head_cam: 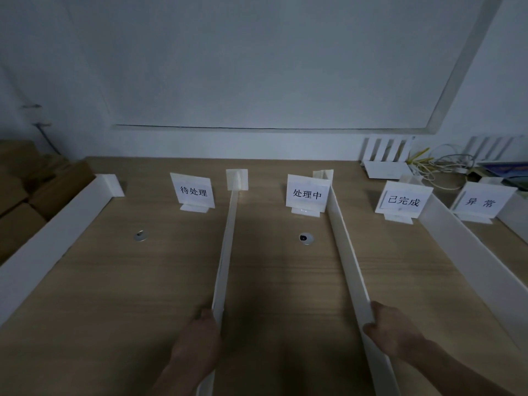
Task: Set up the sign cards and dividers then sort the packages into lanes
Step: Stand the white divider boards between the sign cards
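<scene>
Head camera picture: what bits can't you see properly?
All in the head view:
- Left hand fingers: hidden by the hand's own back and the second divider from the left, which it grips.
- Right hand fingers: mostly hidden likewise, at the third divider it grips.
- Both dividers' near ends: cut off by the bottom edge.
- Cardboard boxes: dim, partly behind the leftmost divider, cut by the left edge.

sign card 1 [193, 190]: 待处理 | sign card 2 [307, 194]: 处理中 | sign card 3 [403, 200]: 已完成 | sign card 4 [479, 202]: 异常
</scene>
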The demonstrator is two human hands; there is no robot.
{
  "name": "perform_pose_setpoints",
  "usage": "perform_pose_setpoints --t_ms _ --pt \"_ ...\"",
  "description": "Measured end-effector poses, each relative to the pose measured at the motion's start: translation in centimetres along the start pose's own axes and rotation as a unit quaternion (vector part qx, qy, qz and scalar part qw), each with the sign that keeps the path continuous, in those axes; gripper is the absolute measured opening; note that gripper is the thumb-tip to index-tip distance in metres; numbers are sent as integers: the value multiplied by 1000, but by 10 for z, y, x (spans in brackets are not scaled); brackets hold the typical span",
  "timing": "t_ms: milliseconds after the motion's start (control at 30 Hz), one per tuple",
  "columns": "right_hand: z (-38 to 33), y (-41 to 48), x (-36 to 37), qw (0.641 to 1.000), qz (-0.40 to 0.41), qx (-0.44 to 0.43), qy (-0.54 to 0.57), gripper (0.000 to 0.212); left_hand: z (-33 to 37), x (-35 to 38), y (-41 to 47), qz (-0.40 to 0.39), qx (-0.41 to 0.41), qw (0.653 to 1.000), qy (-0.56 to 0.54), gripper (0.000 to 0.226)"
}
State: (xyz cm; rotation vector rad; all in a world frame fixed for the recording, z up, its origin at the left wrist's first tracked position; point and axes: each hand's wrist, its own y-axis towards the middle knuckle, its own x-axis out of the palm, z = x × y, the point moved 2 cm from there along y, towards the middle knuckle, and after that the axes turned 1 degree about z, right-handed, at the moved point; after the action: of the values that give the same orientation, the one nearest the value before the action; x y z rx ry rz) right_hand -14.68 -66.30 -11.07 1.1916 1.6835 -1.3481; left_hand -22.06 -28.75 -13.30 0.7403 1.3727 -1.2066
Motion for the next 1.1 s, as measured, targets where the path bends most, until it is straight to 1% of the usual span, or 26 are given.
perform_pose_setpoints --t_ms 233,667,733,833,933,1000,1100 --pt "6 -2 0 1000 -8 18 -4 39 -2 -3 -5 -14 -10 1000 -24 37" --pt "9 -13 0 998 -3 62 -5 51 -5 -19 -18 -43 -29 996 -79 49" --pt "7 -16 -1 997 4 72 -2 49 -4 -22 -19 -44 -26 996 -66 48" --pt "4 -19 -5 996 23 88 -8 40 -6 -24 -19 -40 -18 998 -55 53" --pt "0 -23 -9 994 41 102 -8 45 -10 -26 -16 -36 -6 998 -60 55" --pt "-4 -27 -13 992 60 109 -11 50 -14 -26 -14 -31 -1 998 -57 61" --pt "-13 -33 -19 988 107 108 -17 69 -24 -29 -11 -11 -4 998 -66 75"
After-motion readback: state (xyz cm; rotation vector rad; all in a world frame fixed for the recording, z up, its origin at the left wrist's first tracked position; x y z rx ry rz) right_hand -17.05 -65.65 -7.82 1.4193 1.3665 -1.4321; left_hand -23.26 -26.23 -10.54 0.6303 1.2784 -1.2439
